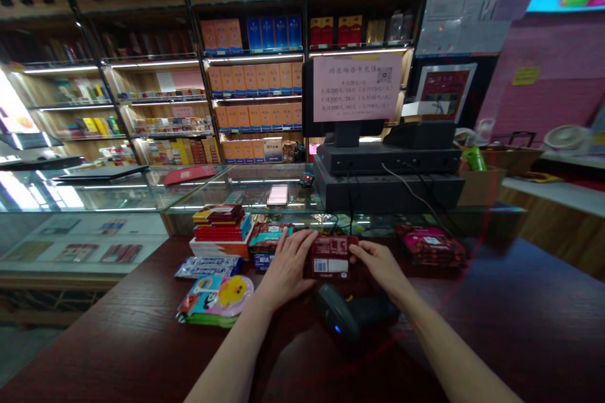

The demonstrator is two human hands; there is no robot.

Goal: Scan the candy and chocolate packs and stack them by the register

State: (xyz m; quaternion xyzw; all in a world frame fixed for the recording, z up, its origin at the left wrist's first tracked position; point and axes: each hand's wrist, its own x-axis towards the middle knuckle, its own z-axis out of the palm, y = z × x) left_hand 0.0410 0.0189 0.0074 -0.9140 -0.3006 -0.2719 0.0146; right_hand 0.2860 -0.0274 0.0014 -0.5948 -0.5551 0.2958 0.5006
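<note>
A small dark red box [329,258] with a white barcode label faces me on the brown counter. My right hand [378,264] pinches its right edge between thumb and fingers. Beside the box's left edge lies my left hand [290,264], fingers stretched out and apart; I cannot tell whether it touches the box. Just below the box, a black barcode scanner [347,315] with a blue light rests on the counter. Behind my left hand sits a teal and brown snack packet [269,236], partly covered by the fingers.
To the left are stacked red boxes [222,223], a blue and silver packet [208,266] and a packet with a yellow duck [217,299]. Maroon and pink bags [431,242] lie at right. A black cash register [387,170] stands behind on the glass case [236,186].
</note>
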